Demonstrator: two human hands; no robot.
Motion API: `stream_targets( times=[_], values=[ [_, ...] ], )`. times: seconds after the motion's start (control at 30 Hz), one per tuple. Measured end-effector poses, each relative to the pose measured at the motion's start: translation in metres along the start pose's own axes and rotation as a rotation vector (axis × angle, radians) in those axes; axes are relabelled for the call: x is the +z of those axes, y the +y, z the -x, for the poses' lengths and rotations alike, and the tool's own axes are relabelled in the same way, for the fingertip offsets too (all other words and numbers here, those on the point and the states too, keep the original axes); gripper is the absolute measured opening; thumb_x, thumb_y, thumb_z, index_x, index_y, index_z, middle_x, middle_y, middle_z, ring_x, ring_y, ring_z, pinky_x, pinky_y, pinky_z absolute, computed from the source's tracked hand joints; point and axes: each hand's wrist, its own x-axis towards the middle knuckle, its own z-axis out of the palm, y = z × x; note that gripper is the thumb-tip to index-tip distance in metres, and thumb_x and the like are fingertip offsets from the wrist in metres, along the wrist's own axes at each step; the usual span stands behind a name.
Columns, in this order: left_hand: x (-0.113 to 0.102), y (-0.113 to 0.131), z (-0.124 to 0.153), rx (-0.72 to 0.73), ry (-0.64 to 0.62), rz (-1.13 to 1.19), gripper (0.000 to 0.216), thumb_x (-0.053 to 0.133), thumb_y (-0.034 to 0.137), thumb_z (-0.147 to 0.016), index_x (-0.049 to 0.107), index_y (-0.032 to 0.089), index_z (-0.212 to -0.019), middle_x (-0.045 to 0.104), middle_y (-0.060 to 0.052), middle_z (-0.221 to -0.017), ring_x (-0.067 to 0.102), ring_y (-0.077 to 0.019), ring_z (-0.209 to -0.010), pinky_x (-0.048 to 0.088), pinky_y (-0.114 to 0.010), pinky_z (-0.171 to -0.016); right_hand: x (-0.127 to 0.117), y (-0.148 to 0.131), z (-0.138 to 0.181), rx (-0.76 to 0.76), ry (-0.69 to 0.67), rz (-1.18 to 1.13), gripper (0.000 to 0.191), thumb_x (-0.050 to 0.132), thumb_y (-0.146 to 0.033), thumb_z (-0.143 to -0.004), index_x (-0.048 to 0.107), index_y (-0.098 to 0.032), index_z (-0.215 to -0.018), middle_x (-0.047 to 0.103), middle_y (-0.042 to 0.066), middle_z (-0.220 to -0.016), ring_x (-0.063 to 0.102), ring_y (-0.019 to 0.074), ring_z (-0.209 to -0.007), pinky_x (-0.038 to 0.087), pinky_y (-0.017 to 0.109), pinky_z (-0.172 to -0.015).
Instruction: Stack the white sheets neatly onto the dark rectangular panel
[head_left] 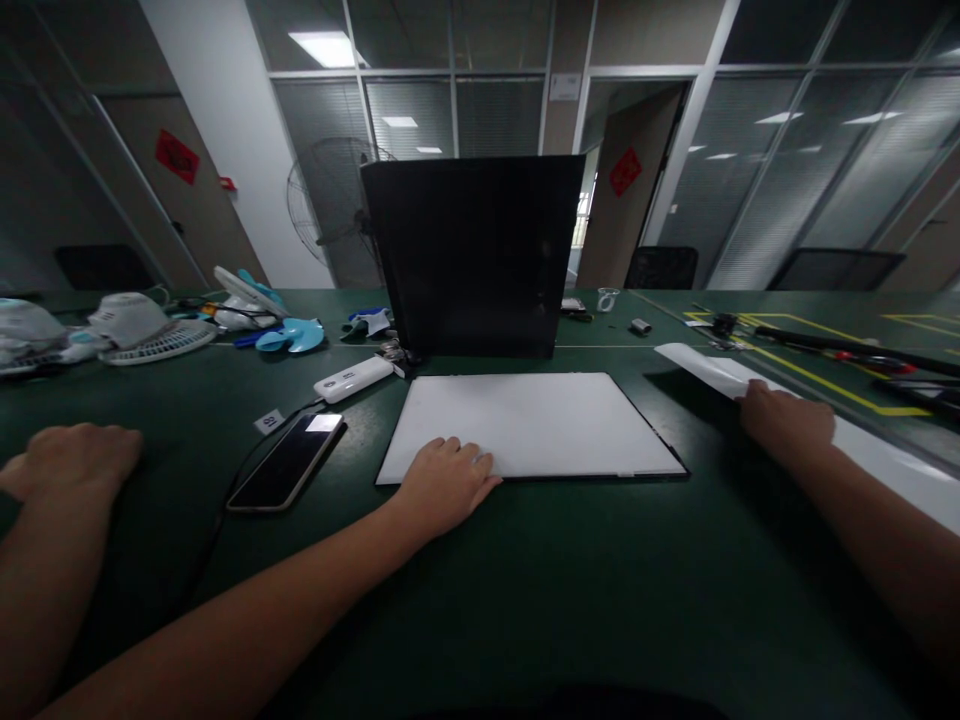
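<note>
A flat white rectangular panel with a thin dark frame (555,420), like a screen backlight, lies on the green table (525,590) in front of me. My left hand (444,487) rests on its near edge, left of the middle, fingers laid over the white surface and thumb stretched to the right. To the right, my right hand (784,415) pinches the edge of a long, glossy white sheet (709,370). The sheet's far left corner curls up off the table, and its other end runs out of view at the right.
Behind the panel a large black screen (480,255) stands upright. Left of it lie a phone (289,462), a white power strip (354,379) and several handheld fans (161,340). Another person's closed hand (82,460) rests at far left. Black rods (862,345) lie at right.
</note>
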Motion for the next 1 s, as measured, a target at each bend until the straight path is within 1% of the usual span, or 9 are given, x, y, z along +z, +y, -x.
stream_targets(
  times=[0.13, 0.27, 0.37, 0.5, 0.6, 0.7, 0.77, 0.9, 1.0],
  values=[
    [0.001, 0.000, 0.000, 0.000, -0.001, 0.005, 0.037, 0.048, 0.045, -0.108, 0.072, 0.019, -0.118, 0.076, -0.012, -0.113, 0.072, -0.0309, -0.102, 0.059, -0.046, -0.085, -0.019, -0.019, 0.015, -0.045, 0.148, 0.048, 0.055, 0.023, -0.037, -0.109, 0.061, -0.003, -0.131, 0.069, 0.030, -0.107, 0.068, 0.0381, -0.101, 0.039, 0.050, -0.084],
    [0.003, 0.001, 0.002, 0.009, 0.073, 0.002, 0.041, 0.051, 0.046, -0.107, 0.069, 0.017, -0.130, 0.072, -0.014, -0.131, 0.070, -0.0325, -0.113, 0.059, -0.048, -0.092, -0.040, -0.053, 0.043, -0.195, 0.318, 0.058, 0.054, 0.025, -0.037, -0.111, 0.045, -0.010, -0.153, 0.069, 0.026, -0.122, 0.066, 0.0326, -0.107, 0.037, 0.047, -0.091],
    [0.005, 0.000, 0.004, 0.057, 0.230, -0.021, 0.045, 0.057, 0.040, -0.106, 0.062, 0.017, -0.144, 0.059, -0.018, -0.151, 0.062, -0.0354, -0.132, 0.057, -0.051, -0.102, -0.052, -0.083, 0.070, -0.441, 0.458, 0.019, 0.052, 0.029, -0.036, -0.111, 0.048, -0.012, -0.152, 0.071, 0.021, -0.121, 0.067, 0.0306, -0.104, 0.040, 0.044, -0.090],
    [0.005, -0.002, 0.007, 0.123, 0.507, -0.099, 0.057, 0.061, 0.020, -0.102, 0.047, 0.019, -0.158, 0.040, -0.021, -0.166, 0.044, -0.0362, -0.151, 0.045, -0.051, -0.118, -0.055, -0.119, 0.103, -0.845, 0.512, -0.110, 0.047, 0.037, -0.034, -0.110, 0.055, -0.015, -0.149, 0.072, 0.016, -0.125, 0.068, 0.0282, -0.106, 0.045, 0.044, -0.091],
    [0.003, -0.003, 0.008, 0.182, 0.612, -0.156, 0.057, 0.058, 0.011, -0.101, 0.048, 0.020, -0.157, 0.044, -0.019, -0.164, 0.044, -0.0340, -0.152, 0.043, -0.050, -0.120, -0.054, -0.136, 0.123, -1.089, 0.512, -0.218, 0.044, 0.040, -0.029, -0.110, 0.053, -0.018, -0.151, 0.070, 0.013, -0.133, 0.067, 0.0255, -0.113, 0.049, 0.044, -0.095],
    [0.004, -0.004, 0.007, 0.229, 0.599, -0.163, 0.037, 0.056, 0.011, -0.103, 0.065, 0.017, -0.138, 0.067, -0.014, -0.144, 0.064, -0.0308, -0.132, 0.053, -0.048, -0.109, -0.053, -0.143, 0.135, -1.193, 0.449, -0.287, 0.046, 0.043, -0.034, -0.110, 0.051, -0.020, -0.153, 0.068, 0.012, -0.138, 0.066, 0.0253, -0.118, 0.051, 0.046, -0.096],
    [0.005, -0.006, 0.006, 0.196, 0.554, -0.157, 0.030, 0.054, 0.011, -0.103, 0.071, 0.015, -0.128, 0.076, -0.011, -0.127, 0.073, -0.0286, -0.113, 0.058, -0.047, -0.098, -0.052, -0.143, 0.136, -1.219, 0.364, -0.312, 0.049, 0.045, -0.039, -0.109, 0.049, -0.023, -0.155, 0.066, 0.011, -0.141, 0.066, 0.0259, -0.120, 0.053, 0.048, -0.098],
    [0.000, -0.010, 0.005, 0.025, 0.396, -0.170, 0.030, 0.056, 0.007, -0.100, 0.072, 0.013, -0.124, 0.077, -0.013, -0.120, 0.074, -0.0300, -0.105, 0.060, -0.046, -0.088, -0.048, -0.137, 0.128, -1.246, 0.265, -0.328, 0.060, 0.052, -0.050, -0.105, 0.046, -0.023, -0.158, 0.064, 0.011, -0.144, 0.064, 0.0284, -0.124, 0.054, 0.052, -0.101],
    [-0.012, -0.010, 0.005, -0.131, 0.216, -0.173, 0.029, 0.056, 0.005, -0.098, 0.073, 0.014, -0.120, 0.078, -0.014, -0.114, 0.074, -0.0324, -0.106, 0.059, -0.047, -0.086, -0.041, -0.131, 0.118, -1.228, 0.275, -0.324, 0.053, 0.056, -0.041, -0.103, 0.053, -0.023, -0.153, 0.067, 0.011, -0.140, 0.066, 0.0279, -0.122, 0.055, 0.052, -0.101]
  ],
)
